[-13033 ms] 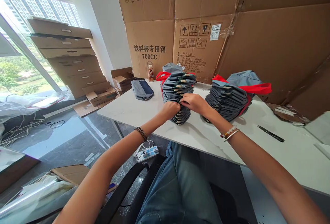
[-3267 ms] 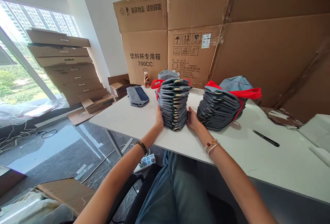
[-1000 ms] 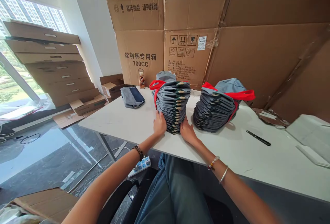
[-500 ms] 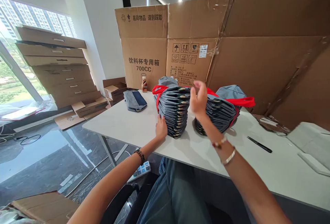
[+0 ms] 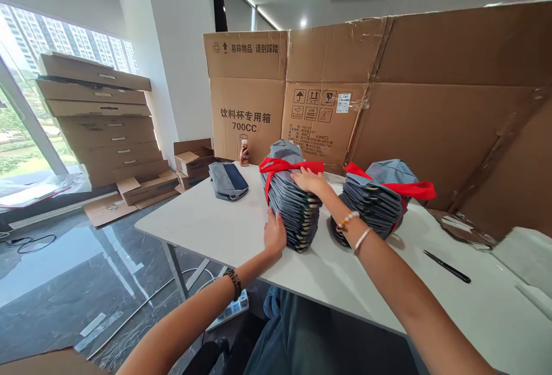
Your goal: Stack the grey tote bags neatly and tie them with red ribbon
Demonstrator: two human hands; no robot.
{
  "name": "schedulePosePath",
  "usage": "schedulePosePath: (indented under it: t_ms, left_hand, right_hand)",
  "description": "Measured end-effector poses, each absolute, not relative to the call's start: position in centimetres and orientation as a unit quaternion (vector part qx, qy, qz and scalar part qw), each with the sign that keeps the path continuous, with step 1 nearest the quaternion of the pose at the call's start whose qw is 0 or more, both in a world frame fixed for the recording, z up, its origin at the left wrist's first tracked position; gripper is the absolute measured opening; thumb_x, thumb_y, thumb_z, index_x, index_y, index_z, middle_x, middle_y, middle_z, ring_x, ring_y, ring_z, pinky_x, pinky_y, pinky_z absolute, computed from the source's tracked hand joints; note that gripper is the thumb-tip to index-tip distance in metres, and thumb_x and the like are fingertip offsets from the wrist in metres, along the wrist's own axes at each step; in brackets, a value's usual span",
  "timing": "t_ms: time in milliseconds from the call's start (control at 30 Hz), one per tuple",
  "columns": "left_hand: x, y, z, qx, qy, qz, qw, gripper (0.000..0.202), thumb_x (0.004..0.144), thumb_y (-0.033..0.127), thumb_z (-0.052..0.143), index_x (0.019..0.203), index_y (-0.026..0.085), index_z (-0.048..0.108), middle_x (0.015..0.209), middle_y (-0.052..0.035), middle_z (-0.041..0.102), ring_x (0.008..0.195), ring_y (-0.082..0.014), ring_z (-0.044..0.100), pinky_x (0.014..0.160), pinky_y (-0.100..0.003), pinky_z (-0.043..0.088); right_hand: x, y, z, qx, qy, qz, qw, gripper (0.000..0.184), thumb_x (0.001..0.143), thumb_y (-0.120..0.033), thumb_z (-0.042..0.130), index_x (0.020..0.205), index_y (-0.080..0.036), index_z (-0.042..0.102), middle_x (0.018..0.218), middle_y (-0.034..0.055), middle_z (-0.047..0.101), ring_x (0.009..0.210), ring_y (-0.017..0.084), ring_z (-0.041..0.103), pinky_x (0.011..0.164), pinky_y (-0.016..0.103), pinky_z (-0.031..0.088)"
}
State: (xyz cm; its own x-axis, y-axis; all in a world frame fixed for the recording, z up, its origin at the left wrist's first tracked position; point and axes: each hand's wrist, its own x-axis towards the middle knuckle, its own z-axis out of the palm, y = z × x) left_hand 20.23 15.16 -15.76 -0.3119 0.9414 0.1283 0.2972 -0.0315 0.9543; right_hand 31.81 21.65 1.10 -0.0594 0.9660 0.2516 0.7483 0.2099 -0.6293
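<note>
A tall stack of folded grey fabric pouches point(image 5: 293, 208) stands near the front edge of the white table point(image 5: 224, 231), bound by a red strap point(image 5: 284, 165) that runs across its top and down its left side. The lower left side of the stack is braced by the left hand point(image 5: 274, 233), whose fingers are extended and laid flat against the fabric. The top of the stack is pressed by the right hand point(image 5: 309, 180), palm down, with the fingers spread open just beside the strap; nothing is gripped by either hand. Just to the right a second, leaning stack of grey pouches with a red strap point(image 5: 379, 199) is set. Farther left a single folded grey and navy pouch point(image 5: 228, 179) is laid, and a black pen point(image 5: 447, 266) is seen well to the right. Large brown cardboard boxes point(image 5: 345, 99) are ranged behind the table.
</note>
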Motion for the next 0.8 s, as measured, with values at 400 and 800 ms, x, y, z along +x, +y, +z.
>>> schedulePosePath:
  t_ms: [400,800]
  left_hand:
    - [15.5,17.1,-15.6,0.524,0.565,0.519,0.369,0.048,0.081,0.026,0.048,0.127,0.017,0.057,0.142,-0.0149,0.057,0.139,-0.0272,0.047,0.119,-0.041,0.034]
    - [10.2,37.8,-4.9,0.455,0.495,0.625,0.396,0.041,0.098,0.034,0.025,0.102,0.017,0.062,0.101,-0.0135,0.071,0.107,-0.0267,0.068,0.096,-0.048,0.054]
  right_hand:
    - [30.1,18.6,-2.9,-0.657,-0.750,-0.008,0.077,0.056,0.106,-0.039,0.020,0.158,-0.022,0.022,0.166,0.0128,0.010,0.152,0.032,0.010,0.117,0.062,0.009]
    - [29.8,18.8,-2.4,-0.648,-0.756,-0.011,0.089,0.057,0.104,-0.041,0.022,0.157,-0.022,0.026,0.165,0.0121,0.015,0.152,0.032,0.015,0.117,0.059,0.012]
